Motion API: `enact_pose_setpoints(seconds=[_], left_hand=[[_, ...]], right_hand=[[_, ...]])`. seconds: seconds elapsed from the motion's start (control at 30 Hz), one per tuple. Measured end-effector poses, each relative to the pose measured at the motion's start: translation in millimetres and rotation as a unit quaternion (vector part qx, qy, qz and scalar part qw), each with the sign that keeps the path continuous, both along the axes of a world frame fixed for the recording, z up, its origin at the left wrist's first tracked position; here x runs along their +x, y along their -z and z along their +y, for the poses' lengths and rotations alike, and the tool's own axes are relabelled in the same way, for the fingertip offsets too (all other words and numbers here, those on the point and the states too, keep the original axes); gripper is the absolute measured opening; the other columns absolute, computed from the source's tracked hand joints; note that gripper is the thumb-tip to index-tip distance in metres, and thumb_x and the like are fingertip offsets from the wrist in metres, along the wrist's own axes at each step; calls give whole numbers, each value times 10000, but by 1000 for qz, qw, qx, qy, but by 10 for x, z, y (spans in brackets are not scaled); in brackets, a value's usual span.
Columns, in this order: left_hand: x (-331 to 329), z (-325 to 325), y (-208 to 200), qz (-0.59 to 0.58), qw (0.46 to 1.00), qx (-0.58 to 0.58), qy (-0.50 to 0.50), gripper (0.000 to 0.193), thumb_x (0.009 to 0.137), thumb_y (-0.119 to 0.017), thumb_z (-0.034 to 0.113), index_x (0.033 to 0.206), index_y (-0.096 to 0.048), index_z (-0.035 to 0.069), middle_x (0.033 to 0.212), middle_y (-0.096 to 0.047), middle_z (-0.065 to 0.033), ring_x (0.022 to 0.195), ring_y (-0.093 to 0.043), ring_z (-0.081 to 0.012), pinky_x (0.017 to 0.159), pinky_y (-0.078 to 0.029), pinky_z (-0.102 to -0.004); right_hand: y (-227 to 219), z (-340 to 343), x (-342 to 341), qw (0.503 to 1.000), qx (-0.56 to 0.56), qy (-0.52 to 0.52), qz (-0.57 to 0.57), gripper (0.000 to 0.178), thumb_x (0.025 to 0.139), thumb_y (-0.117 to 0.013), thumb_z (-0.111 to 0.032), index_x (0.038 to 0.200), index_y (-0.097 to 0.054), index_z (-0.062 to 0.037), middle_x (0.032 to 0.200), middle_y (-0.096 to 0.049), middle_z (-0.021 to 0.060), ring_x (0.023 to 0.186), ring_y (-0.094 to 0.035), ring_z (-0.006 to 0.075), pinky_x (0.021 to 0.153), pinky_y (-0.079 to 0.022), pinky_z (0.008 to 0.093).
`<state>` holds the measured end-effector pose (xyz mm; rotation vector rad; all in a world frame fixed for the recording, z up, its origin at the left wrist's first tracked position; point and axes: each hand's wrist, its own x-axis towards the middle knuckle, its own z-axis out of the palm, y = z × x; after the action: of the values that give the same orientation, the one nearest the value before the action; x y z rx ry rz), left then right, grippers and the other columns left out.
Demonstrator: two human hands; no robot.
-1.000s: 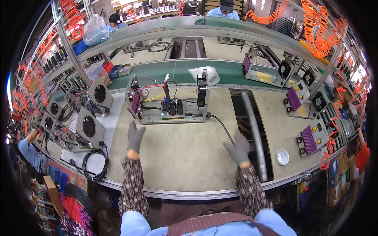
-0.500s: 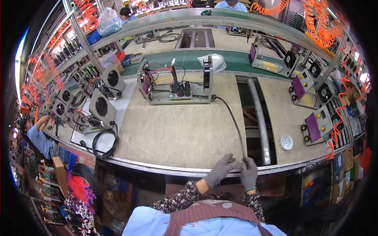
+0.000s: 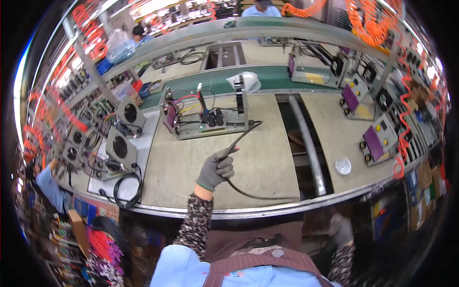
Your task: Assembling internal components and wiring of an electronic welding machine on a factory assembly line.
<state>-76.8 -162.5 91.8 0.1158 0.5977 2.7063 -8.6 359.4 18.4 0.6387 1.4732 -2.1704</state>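
My left hand [image 3: 216,168], in a grey glove, is closed around a black power cable [image 3: 244,193] above the bench. One end of that cable enters the lower right corner of an open metal chassis [image 3: 210,130], beneath its black fan [image 3: 239,93]. Past my hand the cable curves down and right toward the bench's front edge. Inside the chassis are red and yellow wires, black cylindrical parts and a purple front panel [image 3: 170,117]. My right hand [image 3: 340,230], also gloved, is below the front edge at the right; motion smears its fingers.
A gap with a metal roller [image 3: 307,143] splits the bench right of the chassis. Beyond it are a round clear dish [image 3: 343,166] and purple-fronted units [image 3: 377,141]. At left stand fan units [image 3: 120,149] with a coiled cable [image 3: 128,191]. A green conveyor [image 3: 191,86] runs behind.
My left hand has moved up and left along the cable, which now bends away from the chassis. The right hand has let go of the cable and dropped right, below the bench edge.
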Motion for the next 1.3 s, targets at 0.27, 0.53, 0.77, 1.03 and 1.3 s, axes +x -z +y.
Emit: enact_pose_setpoints(seconds=[0.27, 0.53, 0.77, 1.03, 1.3], left_hand=[[-187, 1290, -191, -28, 997, -61, 28, 463, 973, -476, 413, 1222, -541, 27, 1051, -631, -139, 859, -629, -251, 776, -513, -385], [-211, 765, -79, 8, 991, 134, 1, 334, 1002, -450, 370, 882, -561, 79, 586, -487, 52, 475, -478, -52, 555, -431, -277], [-396, -160, -474, 17, 978, 198, -61, 338, 1036, -360, 336, 933, -499, 45, 473, -341, 84, 341, -316, -30, 429, -300, -231], [-365, 270, -414, 21, 997, 67, 45, 461, 1024, -335, 447, 988, -519, 27, 463, -310, 86, 321, -270, -34, 387, -256, -217], [-190, 1347, -487, -45, 986, -161, -23, 750, 866, -446, 694, 1170, -567, 19, 978, -656, -86, 534, -438, -89, 501, -361, -219]], right_hand=[[-877, -2318, -1295, 787, 352, -203, 465, 142, 892, -527, -159, 858, -539, -22, 780, -581, 62, 585, -586, 137, 498, -469, 272], [-397, -2550, 7, 775, 355, -76, 518, 466, 803, -662, -93, 1224, -482, -5, 1153, -521, 180, 992, -589, 308, 731, -534, 356], [1021, 115, 862, 913, 321, -230, 108, 279, 801, -700, -230, 1000, -696, -34, 752, -657, 129, 703, -617, 171, 632, -484, 331], [-108, 423, -73, 979, 148, 73, 121, 273, 945, -529, -374, 740, -473, -203, 538, -327, -87, 426, -322, 56, 391, -240, 225], [-1318, -2305, -1034, 678, 376, -262, 575, 385, 872, -546, -93, 1227, -451, 25, 929, -633, 115, 607, -635, 222, 515, -516, 321]])
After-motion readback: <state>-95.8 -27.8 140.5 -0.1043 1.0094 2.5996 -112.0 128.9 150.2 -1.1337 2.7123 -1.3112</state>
